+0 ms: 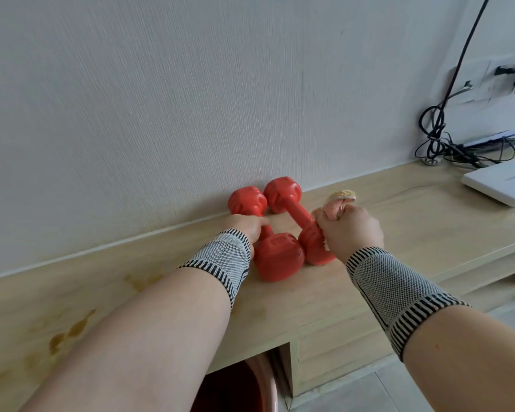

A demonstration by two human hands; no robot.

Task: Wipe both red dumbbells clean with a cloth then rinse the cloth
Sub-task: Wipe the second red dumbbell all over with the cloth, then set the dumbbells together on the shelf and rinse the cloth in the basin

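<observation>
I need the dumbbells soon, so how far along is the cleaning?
Nothing looks finished yet. In hand: the right hand holds the cloth against the right dumbbell, near its front end, while the left hand holds the handle of the left dumbbell on the wooden shelf. Whether either is clean cannot be told. Left: finishing both dumbbells, then rinsing the cloth.

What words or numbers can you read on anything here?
None can be read.
Left dumbbell: raised marks on its near head, too blurred to read.
White box: a thin line of print on top, too small to read.
</observation>
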